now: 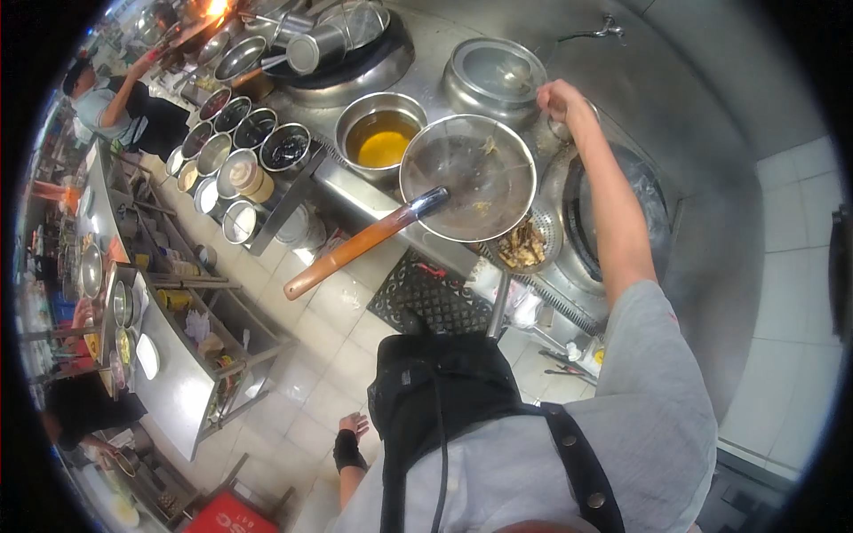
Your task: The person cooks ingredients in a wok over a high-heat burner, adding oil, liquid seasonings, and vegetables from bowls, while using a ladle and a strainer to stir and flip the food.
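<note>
My right hand is stretched out by the rim of a metal pot of water; whether it holds anything is unclear. A round metal vessel is partly hidden behind its wrist. My left hand, with a black wrist wrap, hangs low beside the black apron, empty with fingers apart. Before me sits a wide metal pan with a wooden handle, a few food scraps inside. Partly under it, a perforated metal strainer holds browned food pieces. A pot of yellow oil stands left of the pan.
A dark wok sits at the right burner, beneath my forearm. Several metal containers of sauces and seasonings stand at the left. Pans and strainers rest on another wok. A co-worker stands near a flame; another person is at the lower left.
</note>
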